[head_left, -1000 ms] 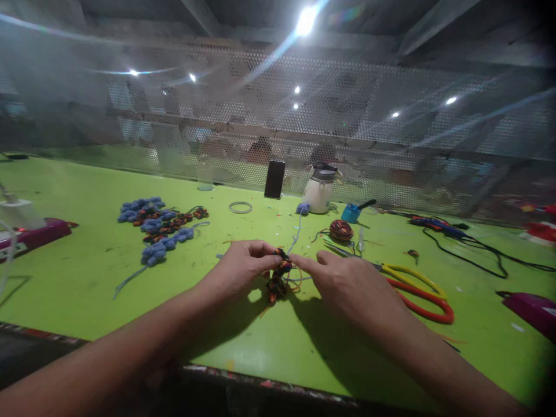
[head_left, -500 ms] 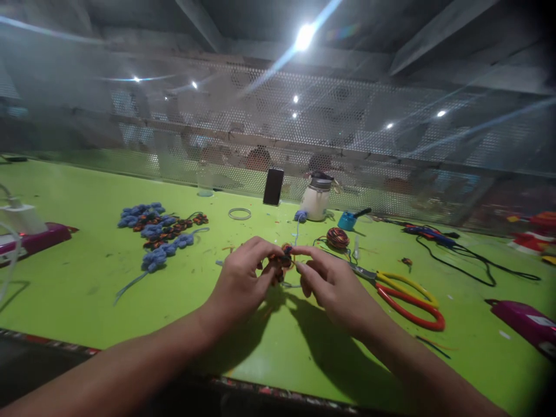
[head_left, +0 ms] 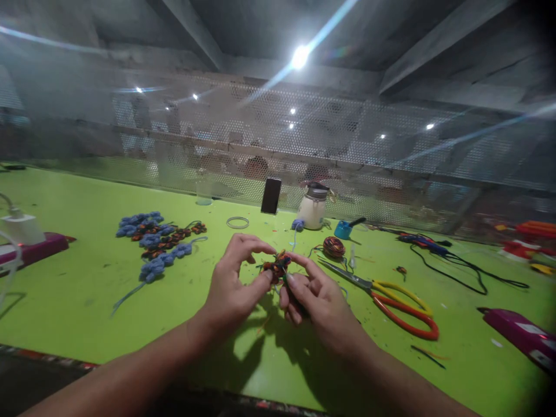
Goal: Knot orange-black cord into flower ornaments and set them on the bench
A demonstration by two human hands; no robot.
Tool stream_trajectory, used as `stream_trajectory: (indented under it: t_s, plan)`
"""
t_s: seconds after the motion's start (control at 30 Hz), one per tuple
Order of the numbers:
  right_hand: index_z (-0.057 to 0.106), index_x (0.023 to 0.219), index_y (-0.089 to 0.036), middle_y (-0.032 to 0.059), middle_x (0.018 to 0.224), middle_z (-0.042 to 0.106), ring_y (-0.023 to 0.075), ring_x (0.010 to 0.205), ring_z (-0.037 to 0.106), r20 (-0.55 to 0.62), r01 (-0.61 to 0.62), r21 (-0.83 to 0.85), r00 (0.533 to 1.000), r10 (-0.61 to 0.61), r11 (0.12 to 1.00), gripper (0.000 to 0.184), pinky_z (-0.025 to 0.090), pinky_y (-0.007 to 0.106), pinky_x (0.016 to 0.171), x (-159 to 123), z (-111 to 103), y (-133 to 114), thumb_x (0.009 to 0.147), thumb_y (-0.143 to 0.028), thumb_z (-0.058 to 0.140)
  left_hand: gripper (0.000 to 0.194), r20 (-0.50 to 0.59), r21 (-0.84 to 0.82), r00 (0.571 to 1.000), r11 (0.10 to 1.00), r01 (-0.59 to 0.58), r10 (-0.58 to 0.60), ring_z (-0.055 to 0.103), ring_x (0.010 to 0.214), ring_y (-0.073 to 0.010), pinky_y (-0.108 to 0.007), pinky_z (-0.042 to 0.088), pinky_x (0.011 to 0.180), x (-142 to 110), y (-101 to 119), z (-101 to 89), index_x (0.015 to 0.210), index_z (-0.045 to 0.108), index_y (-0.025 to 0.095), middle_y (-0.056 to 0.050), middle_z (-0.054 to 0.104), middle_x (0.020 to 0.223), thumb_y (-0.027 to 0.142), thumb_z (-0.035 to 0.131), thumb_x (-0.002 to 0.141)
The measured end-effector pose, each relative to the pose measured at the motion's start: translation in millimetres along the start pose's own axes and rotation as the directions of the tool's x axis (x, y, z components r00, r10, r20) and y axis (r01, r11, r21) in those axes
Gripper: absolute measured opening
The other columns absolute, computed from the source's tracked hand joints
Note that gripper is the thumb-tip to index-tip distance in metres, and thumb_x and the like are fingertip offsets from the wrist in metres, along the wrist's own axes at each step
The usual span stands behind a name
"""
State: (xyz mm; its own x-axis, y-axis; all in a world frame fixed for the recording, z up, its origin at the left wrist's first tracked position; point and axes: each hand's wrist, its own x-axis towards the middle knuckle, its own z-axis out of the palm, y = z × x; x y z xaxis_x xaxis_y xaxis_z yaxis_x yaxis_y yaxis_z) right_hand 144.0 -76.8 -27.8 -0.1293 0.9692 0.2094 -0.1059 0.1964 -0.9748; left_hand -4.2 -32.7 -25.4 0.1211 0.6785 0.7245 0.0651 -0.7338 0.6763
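Between my two hands, above the green table, is a small multicoloured crocheted yarn piece (head_left: pixel 277 266) in dark, orange and red tones. My left hand (head_left: pixel 237 275) pinches it from the left with thumb and forefinger. On the other side my right hand (head_left: pixel 315 289) has its thumb and forefinger closed on the same piece, with the other fingers curled below. Whether a hook is in the right hand I cannot make out. Right of the hands lie scissors (head_left: pixel 373 286) with yellow and red handles, and a ball of multicoloured yarn (head_left: pixel 334 247).
Blue and dark crocheted flowers (head_left: pixel 152 240) lie to the left. Farther back are a grey ring (head_left: pixel 237 222), a propped phone (head_left: pixel 271 196), a pale jug (head_left: pixel 313 209) and a blue pot (head_left: pixel 344 230). Purple power strips (head_left: pixel 516 330) and a black cable (head_left: pixel 456 272) sit at the sides.
My left hand's fingers have spread wider around the yarn piece. My right hand has turned, its lower fingers now curled beneath the piece. The view has tilted up slightly.
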Motion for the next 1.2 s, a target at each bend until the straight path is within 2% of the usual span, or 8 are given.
stream_trajectory:
  t_s: [0.07,0.17,0.3,0.47,0.63,0.93,1.07,1.2]
  plan:
    - [0.037,0.122,-0.015,-0.0028,0.06,0.054,0.007,0.042,0.04,-0.041,0.045,-0.071,0.998,-0.048,0.997,0.047,0.035,0.023,0.044,-1,1,3,0.083,-0.037,0.052,0.008,-0.022,-0.158,0.979,0.967,0.198,-0.204,0.048,0.069,-0.0134,-0.025,0.039,0.06,2,-1,-2.9,0.075,0.057,0.017,-0.001,0.051,0.074,0.024,0.053,0.075]
    - [0.038,0.123,-0.018,-0.0034,0.061,0.051,0.0085,0.048,0.043,-0.11,0.133,-0.178,0.982,-0.154,0.975,0.043,0.036,0.023,0.047,-3,2,8,0.085,-0.035,0.049,0.025,0.082,-0.29,0.862,0.815,0.501,-0.5,0.04,0.052,-0.0097,-0.022,0.03,0.047,6,-4,-2.8,0.069,0.051,0.017,0.002,0.046,0.059,0.04,0.051,0.079]
    - [0.037,0.125,-0.021,-0.0039,0.063,0.047,0.0097,0.055,0.045,-0.142,0.187,-0.291,0.961,-0.236,0.938,0.041,0.038,0.024,0.052,-3,3,13,0.087,-0.031,0.047,0.04,0.356,-0.254,0.732,0.693,0.674,-0.581,0.052,0.06,-0.0141,-0.024,0.034,0.049,8,-4,2.3,0.102,0.054,0.019,-0.004,0.059,0.07,0.048,0.056,0.075]
    - [0.038,0.124,-0.019,-0.0028,0.062,0.051,0.0107,0.056,0.046,-0.154,0.186,-0.289,0.959,-0.237,0.939,0.041,0.038,0.026,0.055,-2,4,16,0.086,-0.03,0.047,0.026,0.357,-0.17,0.82,0.832,0.528,-0.447,0.056,0.09,-0.0221,-0.033,0.041,0.076,7,-4,3.8,0.089,0.063,0.017,-0.01,0.061,0.093,0.036,0.063,0.072]
    - [0.036,0.126,-0.02,-0.002,0.067,0.053,0.012,0.064,0.051,-0.113,0.152,-0.153,0.979,-0.17,0.977,0.044,0.041,0.028,0.063,-3,9,12,0.085,-0.03,0.05,0.021,0.526,-0.355,0.783,0.752,0.556,-0.331,0.057,0.06,-0.0153,-0.032,0.044,0.063,4,-6,6.5,0.088,0.052,0.015,-0.003,0.059,0.068,0.031,0.059,0.076]
    - [0.034,0.128,-0.02,-0.0022,0.064,0.055,0.0134,0.063,0.054,-0.123,0.109,-0.126,0.985,-0.125,0.986,0.048,0.042,0.031,0.067,-2,6,8,0.085,-0.032,0.051,0.018,0.367,-0.255,0.891,0.892,0.373,-0.267,0.058,0.068,-0.0137,-0.029,0.046,0.064,-4,-3,13.0,0.088,0.045,0.019,-0.002,0.059,0.078,0.031,0.056,0.079]
    - [0.034,0.128,-0.02,-0.0019,0.067,0.056,0.0123,0.063,0.054,-0.12,0.077,-0.077,0.989,-0.086,0.994,0.049,0.042,0.028,0.065,-3,7,9,0.084,-0.033,0.052,0.023,0.345,-0.131,0.892,0.926,0.354,-0.292,0.055,0.063,-0.0125,-0.026,0.044,0.06,-4,-4,14.0,0.086,0.049,0.017,0.0,0.056,0.071,0.033,0.061,0.075]
    - [0.032,0.129,-0.017,-0.0016,0.065,0.058,0.0125,0.063,0.056,-0.108,0.06,-0.084,0.992,-0.069,0.995,0.053,0.043,0.028,0.066,-3,8,10,0.084,-0.034,0.051,0.02,0.391,-0.234,0.851,0.856,0.461,-0.351,0.051,0.052,-0.0097,-0.025,0.042,0.052,-2,-6,15.6,0.085,0.05,0.015,0.002,0.054,0.065,0.033,0.056,0.079]
